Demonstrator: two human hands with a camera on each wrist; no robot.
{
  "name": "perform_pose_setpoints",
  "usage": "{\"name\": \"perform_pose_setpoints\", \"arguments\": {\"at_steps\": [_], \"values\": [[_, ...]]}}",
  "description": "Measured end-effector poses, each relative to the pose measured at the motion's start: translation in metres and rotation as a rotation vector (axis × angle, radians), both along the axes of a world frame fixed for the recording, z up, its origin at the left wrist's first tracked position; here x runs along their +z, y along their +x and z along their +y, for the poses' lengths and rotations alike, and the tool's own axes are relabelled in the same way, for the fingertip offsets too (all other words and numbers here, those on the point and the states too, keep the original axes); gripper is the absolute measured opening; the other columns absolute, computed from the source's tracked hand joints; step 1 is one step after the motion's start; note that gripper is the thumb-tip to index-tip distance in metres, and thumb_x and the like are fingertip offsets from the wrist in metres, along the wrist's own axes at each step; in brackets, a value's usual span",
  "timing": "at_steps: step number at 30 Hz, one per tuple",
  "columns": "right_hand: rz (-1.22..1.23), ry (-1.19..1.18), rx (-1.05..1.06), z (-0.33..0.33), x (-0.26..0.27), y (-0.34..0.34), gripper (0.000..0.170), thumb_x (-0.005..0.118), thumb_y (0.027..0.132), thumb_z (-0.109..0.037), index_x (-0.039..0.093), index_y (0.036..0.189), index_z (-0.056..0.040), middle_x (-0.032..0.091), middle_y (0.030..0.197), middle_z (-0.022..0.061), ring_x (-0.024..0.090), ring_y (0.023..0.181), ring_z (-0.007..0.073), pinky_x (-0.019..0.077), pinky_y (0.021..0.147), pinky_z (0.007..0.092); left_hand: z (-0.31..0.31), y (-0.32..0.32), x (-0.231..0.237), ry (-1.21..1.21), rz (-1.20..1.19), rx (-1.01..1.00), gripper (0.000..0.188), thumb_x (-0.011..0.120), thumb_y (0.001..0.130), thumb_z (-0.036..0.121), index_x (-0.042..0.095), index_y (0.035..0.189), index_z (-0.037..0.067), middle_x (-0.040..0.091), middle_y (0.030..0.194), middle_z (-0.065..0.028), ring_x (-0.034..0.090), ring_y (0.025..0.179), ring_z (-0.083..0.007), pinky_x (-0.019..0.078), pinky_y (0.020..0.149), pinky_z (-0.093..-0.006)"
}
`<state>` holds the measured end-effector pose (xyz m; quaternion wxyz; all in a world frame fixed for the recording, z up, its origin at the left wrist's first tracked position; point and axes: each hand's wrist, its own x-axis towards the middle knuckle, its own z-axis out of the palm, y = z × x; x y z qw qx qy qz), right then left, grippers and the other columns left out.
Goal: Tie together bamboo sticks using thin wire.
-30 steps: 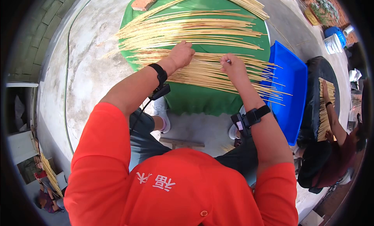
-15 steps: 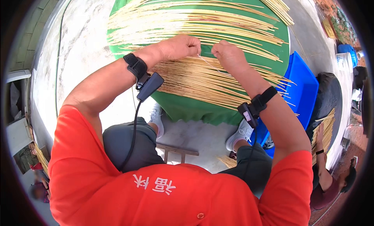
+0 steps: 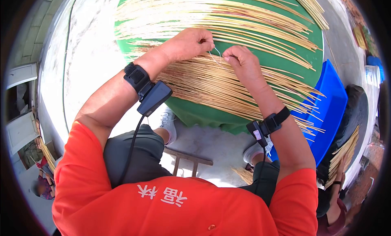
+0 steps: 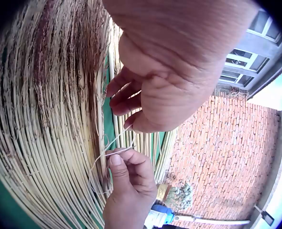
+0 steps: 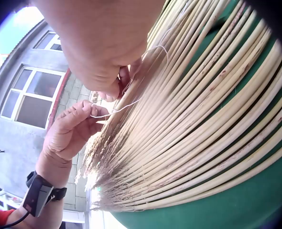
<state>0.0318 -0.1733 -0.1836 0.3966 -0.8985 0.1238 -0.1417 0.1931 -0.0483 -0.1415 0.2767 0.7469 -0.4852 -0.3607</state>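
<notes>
A row of pale straw stalks with brushy heads lies side by side on a green cloth. At the row's far edge, my left hand pinches a thin white string between thumb and fingers. Close on its right, my right hand pinches the same string with thumb and forefinger. In the right wrist view the string runs slack from the left hand across the outermost stalks and curves in a loop. Part of the right hand's grip is hidden behind its own palm there.
More straw stalks lie in rows beyond my hands. A blue plastic bin stands right of the table, under the stalk ends. Farther right another person reaches over stalks on a black-covered surface. A wooden stool sits between my legs.
My left hand has risen from the stalks to their far edge, and the right hand has come up beside it. The string was stretched straighter half a second ago; now it bends loosely between them.
</notes>
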Motion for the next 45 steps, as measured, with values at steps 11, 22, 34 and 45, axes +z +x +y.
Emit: {"name": "perform_pose_setpoints", "arguments": {"at_steps": [11, 22, 34, 45], "values": [[0.021, -0.208, -0.051, -0.002, -0.002, 0.003, 0.006, 0.06, 0.073, -0.008, 0.057, 0.079, -0.0105, 0.058, 0.077, 0.0043, 0.054, 0.079, 0.0253, 0.0453, 0.068, 0.0365, -0.001, -0.005, -0.012, -0.151, 0.236, 0.035, 0.014, 0.057, 0.082, 0.018, 0.059, 0.08, 0.005, 0.055, 0.066, -0.0001, 0.047, 0.064, -0.0082, 0.0418, 0.062, -0.0249], [-0.033, 0.086, -0.049, 0.004, 0.004, 0.005, 0.01, 0.062, 0.073, -0.007, 0.058, 0.082, -0.009, 0.058, 0.078, 0.0058, 0.056, 0.075, 0.0233, 0.0456, 0.067, 0.0322, 0.001, -0.008, -0.01, -0.045, 0.349, 0.253, 0.014, 0.057, 0.084, 0.018, 0.058, 0.079, 0.005, 0.051, 0.061, 0.0023, 0.046, 0.059, -0.006, 0.0412, 0.058, -0.0204], [0.025, 0.551, -0.082, 0.005, -0.007, 0.01, 0.008, 0.055, 0.083, -0.006, 0.052, 0.09, -0.0023, 0.058, 0.08, 0.0033, 0.053, 0.073, 0.0089, 0.0446, 0.067, 0.0233, 0.001, -0.028, -0.034, -0.294, -0.314, 0.125, 0.007, 0.065, 0.07, 0.011, 0.061, 0.07, 0.005, 0.055, 0.068, -0.006, 0.056, 0.065, -0.0216, 0.0444, 0.061, -0.0306], [-0.261, 1.193, -0.343, -0.003, -0.011, 0.009, 0.01, 0.046, 0.091, -0.013, 0.044, 0.094, -0.0029, 0.056, 0.082, 0.0108, 0.059, 0.07, 0.0186, 0.051, 0.058, 0.0278, 0.004, -0.036, -0.024, -0.269, -0.269, 0.154, 0.007, 0.063, 0.072, 0.009, 0.059, 0.073, 0.004, 0.055, 0.07, -0.0067, 0.057, 0.067, -0.0186, 0.0457, 0.06, -0.0289]]}}
